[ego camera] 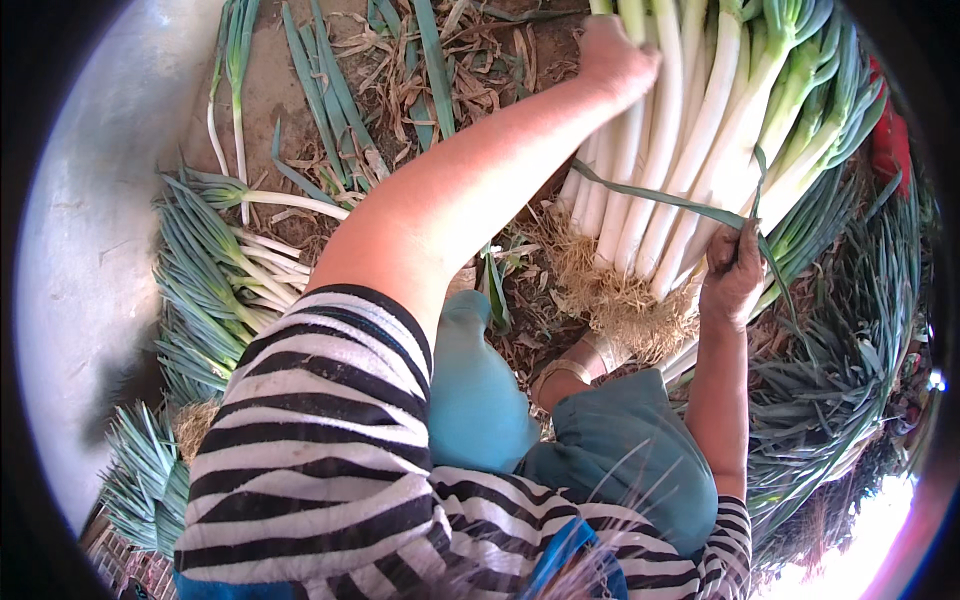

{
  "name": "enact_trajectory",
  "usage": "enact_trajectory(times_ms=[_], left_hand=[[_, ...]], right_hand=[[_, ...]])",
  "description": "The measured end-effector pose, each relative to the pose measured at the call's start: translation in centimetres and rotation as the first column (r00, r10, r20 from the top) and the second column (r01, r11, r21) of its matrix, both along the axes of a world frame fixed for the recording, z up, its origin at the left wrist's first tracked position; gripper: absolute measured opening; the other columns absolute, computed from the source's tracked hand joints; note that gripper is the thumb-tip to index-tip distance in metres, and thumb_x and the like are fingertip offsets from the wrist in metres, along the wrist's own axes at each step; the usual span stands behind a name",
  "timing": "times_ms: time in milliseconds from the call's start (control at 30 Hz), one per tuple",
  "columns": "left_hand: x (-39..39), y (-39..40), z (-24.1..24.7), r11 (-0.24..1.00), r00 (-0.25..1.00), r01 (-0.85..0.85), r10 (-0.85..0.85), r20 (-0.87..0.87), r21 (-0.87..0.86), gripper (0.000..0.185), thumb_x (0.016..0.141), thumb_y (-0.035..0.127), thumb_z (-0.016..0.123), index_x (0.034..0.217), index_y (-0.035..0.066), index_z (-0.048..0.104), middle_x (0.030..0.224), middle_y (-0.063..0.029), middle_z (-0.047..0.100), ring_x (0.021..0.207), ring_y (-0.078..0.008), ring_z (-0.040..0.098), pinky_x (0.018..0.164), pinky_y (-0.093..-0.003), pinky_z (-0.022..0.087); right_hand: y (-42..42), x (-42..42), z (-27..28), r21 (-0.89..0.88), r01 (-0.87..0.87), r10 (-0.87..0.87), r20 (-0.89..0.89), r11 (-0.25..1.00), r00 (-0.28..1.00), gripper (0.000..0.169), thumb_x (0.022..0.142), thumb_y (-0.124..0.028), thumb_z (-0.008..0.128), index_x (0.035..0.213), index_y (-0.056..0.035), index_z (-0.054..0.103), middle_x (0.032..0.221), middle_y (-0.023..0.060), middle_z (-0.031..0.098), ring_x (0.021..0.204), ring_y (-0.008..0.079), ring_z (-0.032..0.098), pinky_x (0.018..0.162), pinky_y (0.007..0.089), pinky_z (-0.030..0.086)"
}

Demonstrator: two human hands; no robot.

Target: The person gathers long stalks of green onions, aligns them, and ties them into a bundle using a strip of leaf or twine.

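A large bundle of leeks [667, 172], white shafts with pale roots [637, 315] towards me, lies at the upper right. A green leaf strip [660, 196] runs across the shafts. My right hand [733, 277] pinches this strip at the bundle's right edge, where its loose ends stick up and hang down. My left hand [619, 60] is curled at the bundle's upper left side against a pale shaft. Its fingers are blurred and partly hidden, so whether it grips a stalk is unclear.
More leeks [225, 262] lie in a pile on the left, beside a pale wall [90, 262]. Loose green leaves [330, 97] and dry husks [465, 82] litter the ground ahead. Heaped leek greens [832, 405] line the right side. My sandalled foot [574, 367] is just below the roots.
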State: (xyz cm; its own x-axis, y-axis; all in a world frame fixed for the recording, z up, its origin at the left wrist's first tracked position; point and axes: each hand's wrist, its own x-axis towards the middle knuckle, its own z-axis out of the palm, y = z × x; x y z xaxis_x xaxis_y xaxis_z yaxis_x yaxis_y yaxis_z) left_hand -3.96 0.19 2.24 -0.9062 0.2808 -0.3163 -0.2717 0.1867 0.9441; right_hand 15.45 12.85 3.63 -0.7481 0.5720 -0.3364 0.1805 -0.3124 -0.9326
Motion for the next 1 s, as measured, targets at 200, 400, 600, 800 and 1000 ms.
enact_trajectory(times_ms=[200,400,600,800,1000], left_hand=[[-0.8,3.2,-4.9,0.951,0.704,-0.253,0.054,-0.709,-0.178,0.038,0.083,0.018,0.049,0.109,-0.009,0.044,0.112,-0.0264,0.045,0.107,-0.0390,0.042,0.096,-0.0408,0.033],[-3.5,1.5,-8.0,0.914,0.750,-0.222,-0.063,-0.658,-0.340,0.045,0.080,0.026,0.054,0.111,-0.006,0.045,0.116,-0.0245,0.044,0.108,-0.0396,0.041,0.096,-0.0403,0.033],[-0.9,0.2,-6.7,0.953,0.840,-0.184,0.025,-0.543,-0.242,0.029,0.084,0.021,0.047,0.099,-0.003,0.054,0.104,-0.0200,0.050,0.093,-0.0378,0.049,0.089,-0.0404,0.038],[1.4,-1.4,-5.6,0.959,0.960,-0.268,0.274,0.057,-0.096,0.034,0.087,0.018,0.045,0.114,-0.003,0.044,0.104,-0.0197,0.054,0.095,-0.0277,0.054,0.082,-0.0363,0.044],[3.4,-3.0,-3.7,0.998,0.992,-0.014,0.021,0.128,-0.058,0.027,0.088,0.014,0.041,0.109,-0.003,0.043,0.097,-0.0214,0.054,0.093,-0.0297,0.054,0.082,-0.0386,0.042]], right_hand=[[0.7,0.5,-0.3,-0.031,-0.039,0.037,-0.044,0.999,0.998,0.033,0.092,-0.027,0.044,0.066,-0.0064,0.047,0.054,-0.0010,0.036,0.048,0.0078,0.028,0.045,0.0232,0.020],[-0.5,-0.5,0.3,0.052,-0.031,0.029,0.040,0.998,0.999,0.036,0.092,-0.029,0.044,0.062,-0.0088,0.045,0.052,-0.0018,0.034,0.045,0.0083,0.028,0.044,0.0232,0.020],[0.1,0.0,0.1,0.094,-0.029,0.026,0.034,0.995,0.999,0.035,0.092,-0.029,0.044,0.064,-0.0086,0.045,0.052,-0.0017,0.033,0.046,0.0077,0.028,0.043,0.0231,0.019],[0.3,0.3,-0.2,0.086,-0.127,0.126,0.024,0.988,0.992,0.032,0.093,-0.026,0.043,0.068,-0.0067,0.048,0.054,-0.0017,0.034,0.047,0.0073,0.028,0.044,0.0227,0.020],[0.3,0.4,0.0,0.089,-0.115,0.113,0.036,0.989,0.993,0.032,0.092,-0.025,0.045,0.065,-0.0071,0.046,0.053,-0.0011,0.035,0.048,0.0074,0.028,0.046,0.0224,0.022]])
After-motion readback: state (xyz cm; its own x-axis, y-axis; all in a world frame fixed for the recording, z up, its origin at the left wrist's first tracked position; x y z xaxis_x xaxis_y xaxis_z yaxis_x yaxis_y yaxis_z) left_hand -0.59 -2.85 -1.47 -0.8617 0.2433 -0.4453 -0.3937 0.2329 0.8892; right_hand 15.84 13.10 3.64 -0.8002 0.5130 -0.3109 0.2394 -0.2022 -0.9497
